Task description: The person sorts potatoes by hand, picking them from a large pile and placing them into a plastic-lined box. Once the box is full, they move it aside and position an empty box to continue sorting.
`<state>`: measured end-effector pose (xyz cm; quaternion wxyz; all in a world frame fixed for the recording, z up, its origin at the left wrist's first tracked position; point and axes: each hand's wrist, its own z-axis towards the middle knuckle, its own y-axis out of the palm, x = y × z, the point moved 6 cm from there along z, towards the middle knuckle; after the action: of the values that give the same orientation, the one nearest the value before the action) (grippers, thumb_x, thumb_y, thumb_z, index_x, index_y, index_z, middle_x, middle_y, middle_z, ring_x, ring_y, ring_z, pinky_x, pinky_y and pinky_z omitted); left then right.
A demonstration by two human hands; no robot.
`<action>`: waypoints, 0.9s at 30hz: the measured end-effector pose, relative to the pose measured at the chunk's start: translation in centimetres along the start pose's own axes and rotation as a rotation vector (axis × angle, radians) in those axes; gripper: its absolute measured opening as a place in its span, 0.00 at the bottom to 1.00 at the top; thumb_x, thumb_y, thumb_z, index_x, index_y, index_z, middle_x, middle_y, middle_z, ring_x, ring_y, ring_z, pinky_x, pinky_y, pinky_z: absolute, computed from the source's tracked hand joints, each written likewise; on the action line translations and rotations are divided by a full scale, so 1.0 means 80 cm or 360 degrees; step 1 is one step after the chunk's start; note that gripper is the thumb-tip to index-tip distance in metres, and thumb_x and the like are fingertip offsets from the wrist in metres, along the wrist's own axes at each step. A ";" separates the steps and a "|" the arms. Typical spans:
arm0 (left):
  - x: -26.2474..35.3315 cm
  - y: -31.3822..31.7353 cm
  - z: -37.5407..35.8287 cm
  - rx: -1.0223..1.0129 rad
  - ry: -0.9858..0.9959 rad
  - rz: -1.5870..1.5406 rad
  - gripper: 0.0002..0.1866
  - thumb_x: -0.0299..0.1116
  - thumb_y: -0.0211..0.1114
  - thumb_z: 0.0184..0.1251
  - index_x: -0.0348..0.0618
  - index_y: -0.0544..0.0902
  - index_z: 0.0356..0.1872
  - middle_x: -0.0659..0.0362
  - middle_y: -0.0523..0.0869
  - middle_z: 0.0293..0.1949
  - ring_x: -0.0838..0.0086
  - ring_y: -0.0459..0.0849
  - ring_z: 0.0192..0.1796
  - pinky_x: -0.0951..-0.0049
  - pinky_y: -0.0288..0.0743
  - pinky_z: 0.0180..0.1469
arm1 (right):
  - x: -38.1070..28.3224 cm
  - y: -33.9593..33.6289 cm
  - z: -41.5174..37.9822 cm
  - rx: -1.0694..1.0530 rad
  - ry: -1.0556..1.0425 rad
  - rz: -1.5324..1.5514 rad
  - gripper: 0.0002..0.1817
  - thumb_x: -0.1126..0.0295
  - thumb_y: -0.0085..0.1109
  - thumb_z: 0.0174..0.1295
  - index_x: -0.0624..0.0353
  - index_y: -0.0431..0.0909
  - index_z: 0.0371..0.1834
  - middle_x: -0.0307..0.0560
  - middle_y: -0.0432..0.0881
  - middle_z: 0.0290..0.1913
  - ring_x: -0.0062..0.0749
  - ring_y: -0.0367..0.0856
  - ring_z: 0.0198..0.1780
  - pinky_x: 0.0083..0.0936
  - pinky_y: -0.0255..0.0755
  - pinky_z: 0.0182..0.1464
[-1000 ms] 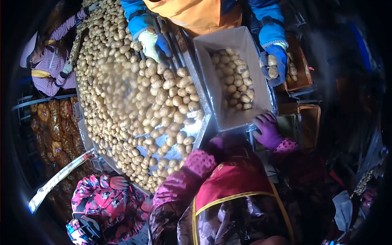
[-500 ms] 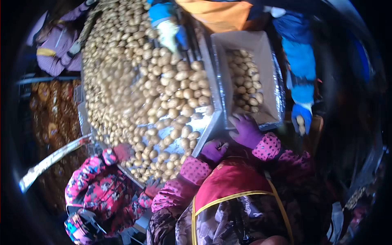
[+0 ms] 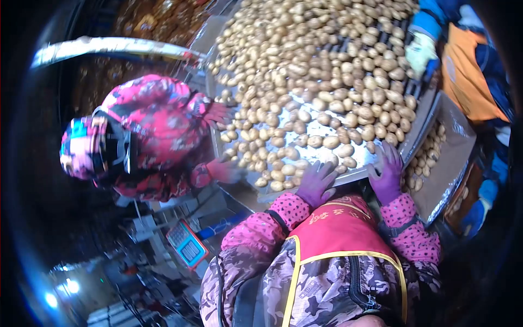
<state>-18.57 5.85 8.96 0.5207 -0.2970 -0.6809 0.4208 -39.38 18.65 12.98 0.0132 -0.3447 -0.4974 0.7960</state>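
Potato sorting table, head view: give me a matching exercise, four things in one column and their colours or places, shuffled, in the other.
Things:
1. left hand
2. co-worker's jacket
3. scale
4. side bin

Descriptions:
A. pink floral pattern
B. purple glove, at the table's near edge
C. right of the table, holding a few potatoes
D. below the table, orange frame

Pairs: 1-B, 2-A, 3-D, 4-C

Potato heap (image 3: 327, 65) — cut off at top
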 end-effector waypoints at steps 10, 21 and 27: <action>-0.156 -0.029 -0.162 0.0542 -0.0622 0.0248 0.17 0.42 0.66 0.64 0.51 0.86 0.53 0.53 0.77 0.67 0.41 0.70 0.69 0.36 0.62 0.69 | -0.142 0.210 0.004 -0.1009 -0.0357 0.0410 0.30 0.59 0.71 0.60 0.54 0.80 0.67 0.53 0.74 0.74 0.59 0.66 0.76 0.54 0.58 0.77; -0.180 -0.032 -0.197 0.0518 -0.0656 -0.0034 0.26 0.43 0.69 0.62 0.46 0.82 0.61 0.47 0.75 0.70 0.41 0.67 0.72 0.35 0.58 0.73 | -0.264 0.314 0.029 -0.0859 -0.0778 -0.0148 0.35 0.52 0.67 0.58 0.49 0.74 0.70 0.54 0.70 0.73 0.57 0.62 0.77 0.71 0.48 0.77; -0.227 -0.034 -0.192 0.0427 -0.1080 0.0033 0.29 0.45 0.68 0.66 0.46 0.80 0.66 0.47 0.67 0.77 0.37 0.57 0.79 0.35 0.48 0.79 | -0.227 0.251 0.058 -0.1236 -0.0705 -0.0108 0.23 0.63 0.66 0.54 0.56 0.82 0.55 0.57 0.79 0.55 0.57 0.76 0.56 0.56 0.67 0.59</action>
<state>1.41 -6.68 4.59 0.2951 -0.0764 -0.7505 0.5863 -21.72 -1.69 7.87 -0.1979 -0.1287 -0.7613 0.6039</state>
